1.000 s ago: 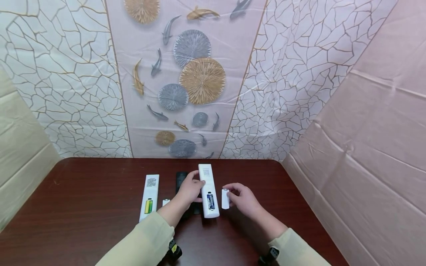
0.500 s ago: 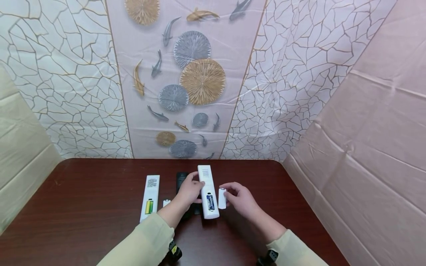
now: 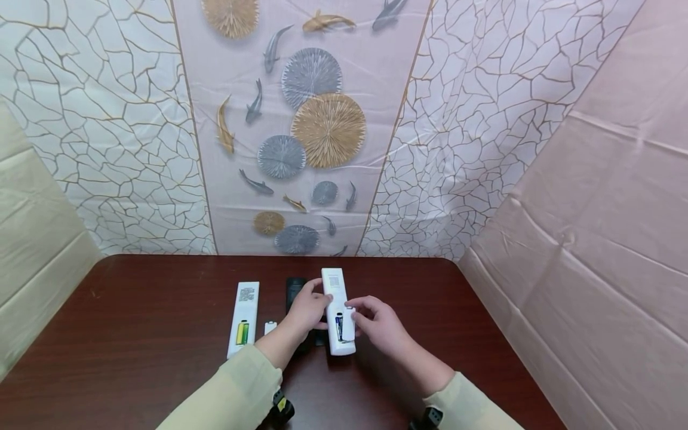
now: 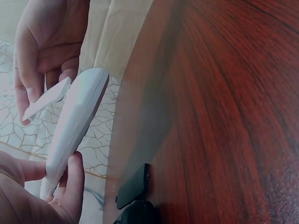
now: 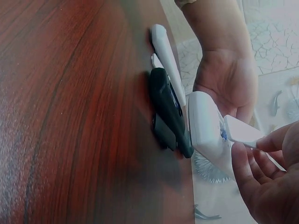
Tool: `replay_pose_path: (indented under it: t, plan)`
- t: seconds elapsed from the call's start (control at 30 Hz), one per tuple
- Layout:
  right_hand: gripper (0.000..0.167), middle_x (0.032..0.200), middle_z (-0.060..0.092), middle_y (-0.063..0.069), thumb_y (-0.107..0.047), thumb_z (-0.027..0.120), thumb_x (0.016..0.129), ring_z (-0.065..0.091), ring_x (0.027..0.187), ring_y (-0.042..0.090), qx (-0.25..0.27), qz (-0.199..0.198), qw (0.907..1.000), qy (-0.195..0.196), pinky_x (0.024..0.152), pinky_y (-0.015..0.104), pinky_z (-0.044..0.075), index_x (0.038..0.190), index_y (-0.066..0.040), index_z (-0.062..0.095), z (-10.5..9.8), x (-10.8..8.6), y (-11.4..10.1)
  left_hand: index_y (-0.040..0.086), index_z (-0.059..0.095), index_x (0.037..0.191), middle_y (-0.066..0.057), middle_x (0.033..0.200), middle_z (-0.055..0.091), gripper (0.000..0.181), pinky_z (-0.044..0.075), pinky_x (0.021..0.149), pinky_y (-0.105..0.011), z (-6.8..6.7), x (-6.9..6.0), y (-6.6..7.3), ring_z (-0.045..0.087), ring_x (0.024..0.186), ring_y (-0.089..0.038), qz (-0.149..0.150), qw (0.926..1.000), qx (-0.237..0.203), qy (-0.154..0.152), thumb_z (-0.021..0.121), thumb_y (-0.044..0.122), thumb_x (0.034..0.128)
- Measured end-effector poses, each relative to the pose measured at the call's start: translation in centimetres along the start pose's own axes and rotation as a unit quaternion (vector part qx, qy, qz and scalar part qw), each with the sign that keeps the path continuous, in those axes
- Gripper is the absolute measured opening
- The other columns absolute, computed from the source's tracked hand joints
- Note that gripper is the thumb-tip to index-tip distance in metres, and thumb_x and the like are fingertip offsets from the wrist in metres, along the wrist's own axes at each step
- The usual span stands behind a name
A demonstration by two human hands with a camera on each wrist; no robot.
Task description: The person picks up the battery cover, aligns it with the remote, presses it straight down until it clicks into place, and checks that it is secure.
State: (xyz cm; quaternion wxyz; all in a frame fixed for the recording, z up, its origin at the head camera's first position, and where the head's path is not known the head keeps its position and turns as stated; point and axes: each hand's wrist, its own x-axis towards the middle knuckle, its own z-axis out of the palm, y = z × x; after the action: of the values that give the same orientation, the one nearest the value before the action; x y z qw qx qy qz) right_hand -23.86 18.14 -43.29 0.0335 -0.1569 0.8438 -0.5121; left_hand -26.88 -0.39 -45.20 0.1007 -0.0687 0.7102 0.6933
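My left hand [image 3: 307, 307] grips a white remote control [image 3: 334, 289] by its sides, back face up and held above the table. Dark blue batteries [image 3: 339, 327] sit in its uncovered compartment, partly hidden. Between thumb and fingers, my right hand [image 3: 383, 322] pinches a white battery cover [image 3: 348, 324] over the compartment's right part. In the right wrist view the cover [image 5: 243, 131] is tilted, its near end close to the remote's back. Whether the two touch I cannot tell.
Left of the hands lies another white remote [image 3: 245, 304] with yellow-green batteries [image 3: 242, 332] exposed. Beside it is a small white cover [image 3: 270, 326]. A black remote [image 5: 164, 100] and a black cover [image 5: 163, 132] lie on the wooden table [image 3: 134, 334], partly behind my left hand.
My right hand has moved left with the battery cover, from beside the white remote to over its battery compartment. The left hand and its remote have stayed nearly still.
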Motion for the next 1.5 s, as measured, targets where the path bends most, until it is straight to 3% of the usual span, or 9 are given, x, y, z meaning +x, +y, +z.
replay_pose_path:
  t: [0.43, 0.7, 0.9, 1.03, 1.13, 1.33, 1.5]
  plan:
    - [0.021, 0.096, 0.059, 0.011, 0.000, 0.060, 0.096, 0.060, 0.083, 0.035, 0.009, -0.001, 0.9999, -0.007, 0.068, 0.051, 0.057, 0.116, -0.002, 0.068, 0.51, -0.25, -0.09, 0.013, 0.033, 0.153, -0.019, 0.129, 0.056, 0.058, 0.060, 0.064, -0.039, 0.12, -0.14, 0.25, 0.066, 0.093, -0.027, -0.003, 1.0000, 0.004, -0.007, 0.057, 0.022, 0.1014]
    - [0.020, 0.098, 0.059, 0.011, -0.001, 0.059, 0.097, 0.061, 0.081, 0.029, -0.001, -0.009, 0.9998, -0.019, 0.070, 0.054, 0.057, 0.115, -0.003, 0.068, 0.51, -0.33, 0.00, 0.013, 0.033, 0.153, -0.019, 0.129, 0.057, 0.058, 0.060, 0.064, -0.039, 0.19, -0.17, 0.37, 0.066, 0.094, -0.026, 0.000, 0.9999, 0.010, -0.010, 0.058, 0.023, 0.1015]
    - [0.021, 0.102, 0.059, 0.010, -0.002, 0.061, 0.097, 0.061, 0.080, 0.029, -0.019, -0.009, 0.9995, -0.022, 0.065, 0.042, 0.058, 0.116, -0.004, 0.068, 0.51, -0.40, 0.05, 0.014, 0.033, 0.153, -0.019, 0.129, 0.057, 0.058, 0.060, 0.064, -0.040, 0.31, -0.22, 0.42, 0.066, 0.094, -0.026, 0.002, 0.9998, 0.013, -0.015, 0.058, 0.023, 0.1014]
    - [0.020, 0.104, 0.058, 0.010, -0.004, 0.062, 0.097, 0.060, 0.079, 0.024, -0.024, -0.003, 0.9994, -0.024, 0.066, 0.045, 0.059, 0.115, -0.006, 0.069, 0.39, -0.51, -0.06, 0.015, 0.033, 0.153, -0.019, 0.130, 0.056, 0.057, 0.060, 0.065, -0.040, 0.38, -0.33, 0.42, 0.066, 0.094, -0.026, 0.003, 0.9997, 0.017, -0.019, 0.057, 0.023, 0.1018]
    - [0.019, 0.105, 0.058, 0.009, -0.005, 0.062, 0.097, 0.058, 0.079, 0.020, -0.033, 0.000, 0.9992, -0.024, 0.065, 0.040, 0.059, 0.114, -0.007, 0.070, 0.38, -0.50, -0.03, 0.015, 0.033, 0.153, -0.019, 0.131, 0.056, 0.057, 0.060, 0.066, -0.040, 0.37, -0.38, 0.40, 0.066, 0.094, -0.026, 0.003, 0.9996, 0.020, -0.021, 0.056, 0.024, 0.1021]
    - [0.018, 0.103, 0.059, 0.007, -0.006, 0.062, 0.097, 0.055, 0.077, 0.018, -0.070, -0.023, 0.9972, -0.017, 0.060, 0.027, 0.053, 0.112, -0.009, 0.072, 0.46, -0.29, 0.18, 0.014, 0.033, 0.153, -0.019, 0.130, 0.056, 0.057, 0.060, 0.065, -0.040, 0.38, -0.39, 0.49, 0.066, 0.095, -0.026, 0.003, 0.9996, 0.020, -0.019, 0.057, 0.024, 0.1018]
    - [0.017, 0.101, 0.062, 0.003, -0.006, 0.061, 0.097, 0.056, 0.082, 0.016, -0.095, -0.042, 0.9946, 0.003, 0.067, 0.024, 0.050, 0.107, -0.011, 0.075, 0.69, -0.02, 0.30, 0.013, 0.034, 0.152, -0.020, 0.130, 0.056, 0.057, 0.060, 0.062, -0.039, 0.46, -0.42, 0.47, 0.066, 0.096, -0.027, 0.002, 0.9997, 0.017, -0.017, 0.057, 0.023, 0.1015]
